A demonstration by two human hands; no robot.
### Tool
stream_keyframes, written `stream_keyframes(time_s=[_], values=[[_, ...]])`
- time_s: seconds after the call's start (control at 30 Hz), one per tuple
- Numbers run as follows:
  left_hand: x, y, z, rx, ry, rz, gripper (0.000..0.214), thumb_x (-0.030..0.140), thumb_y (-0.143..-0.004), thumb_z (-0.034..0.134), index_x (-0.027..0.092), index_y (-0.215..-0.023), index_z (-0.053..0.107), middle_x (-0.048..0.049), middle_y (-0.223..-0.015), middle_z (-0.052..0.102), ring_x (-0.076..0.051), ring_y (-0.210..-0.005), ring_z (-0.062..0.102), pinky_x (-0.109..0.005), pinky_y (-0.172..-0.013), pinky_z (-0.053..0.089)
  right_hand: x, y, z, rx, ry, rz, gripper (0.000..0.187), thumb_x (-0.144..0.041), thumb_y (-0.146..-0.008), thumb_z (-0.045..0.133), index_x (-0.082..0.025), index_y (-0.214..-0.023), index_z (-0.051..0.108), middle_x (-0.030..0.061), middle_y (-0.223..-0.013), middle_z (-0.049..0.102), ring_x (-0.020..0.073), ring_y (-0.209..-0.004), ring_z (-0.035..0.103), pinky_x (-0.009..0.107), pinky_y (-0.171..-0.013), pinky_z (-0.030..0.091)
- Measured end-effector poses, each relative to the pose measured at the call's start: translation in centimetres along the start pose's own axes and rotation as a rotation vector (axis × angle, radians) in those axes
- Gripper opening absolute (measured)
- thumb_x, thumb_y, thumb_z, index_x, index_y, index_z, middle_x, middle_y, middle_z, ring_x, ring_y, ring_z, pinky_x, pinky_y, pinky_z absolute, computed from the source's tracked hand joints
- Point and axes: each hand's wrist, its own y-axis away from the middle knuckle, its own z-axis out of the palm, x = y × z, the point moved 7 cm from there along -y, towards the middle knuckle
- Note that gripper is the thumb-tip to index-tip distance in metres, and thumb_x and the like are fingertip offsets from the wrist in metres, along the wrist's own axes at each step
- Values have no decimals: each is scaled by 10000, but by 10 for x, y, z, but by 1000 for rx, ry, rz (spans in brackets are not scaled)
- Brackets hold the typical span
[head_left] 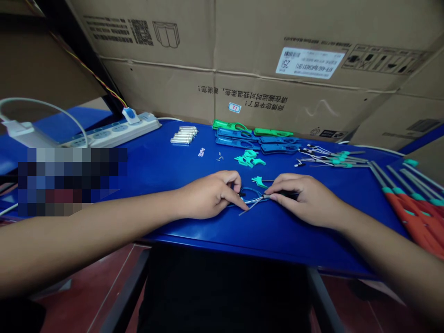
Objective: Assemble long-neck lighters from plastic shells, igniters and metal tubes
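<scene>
Both hands rest on the blue table [166,171] near its front edge. My left hand [211,194] is curled, its forefinger and thumb pinching one end of a small part with thin metal wires [252,201]. My right hand [305,198] is closed on the other end, around a dark handle-like piece. A blue ring-shaped piece [250,191] lies between the hands. A small teal plastic piece [258,181] lies just behind them.
Behind lie teal clips [249,160], green and blue plastic handles [256,138], clear tubes [183,135] and wired parts [329,158]. Orange-handled tools [414,206] fill the right side. A power strip [114,132] sits far left. Cardboard boxes [243,60] wall the back.
</scene>
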Motion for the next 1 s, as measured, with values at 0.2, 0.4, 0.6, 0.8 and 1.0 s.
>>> stream_keyframes(time_s=[0.2,0.4,0.6,0.8,1.0], values=[[1,0,-1,-4,-36,12,434,37,-892,479,312,-1075,760,-43,-1000,546,-140,-933,552,-293,-863,498,4,-10,-4,-104,-18,109,135,-287,-856,631,-238,-856,757,25,-905,720,174,-826,670,315,-773,512],[2,0,-1,-10,-40,15,425,41,-891,494,312,-1088,755,-45,-1012,549,-143,-950,554,-289,-869,497,2,-18,-5,-226,54,88,152,-259,-857,626,-246,-871,777,30,-927,734,182,-833,671,314,-757,510],[2,-1,-1,-1,-27,19,436,26,-888,482,302,-1076,762,-46,-1007,550,-133,-936,555,-276,-870,492,-3,-16,-4,-212,105,-13,212,-254,-894,571,-242,-963,772,42,-971,737,193,-888,678,317,-809,505],[2,0,-2,-5,-24,13,439,33,-895,475,309,-1082,760,-47,-1017,549,-135,-917,548,-286,-863,501,-2,-13,-2,-190,79,-49,247,-258,-923,531,-261,-987,769,37,-998,734,186,-914,676,317,-837,508],[2,0,-2,-15,-30,10,435,51,-904,462,314,-1088,757,-49,-1023,545,-142,-942,549,-293,-865,501,-7,-13,-1,-214,132,-152,294,-255,-942,477,-230,-1018,759,65,-986,716,198,-902,662,335,-828,507]])
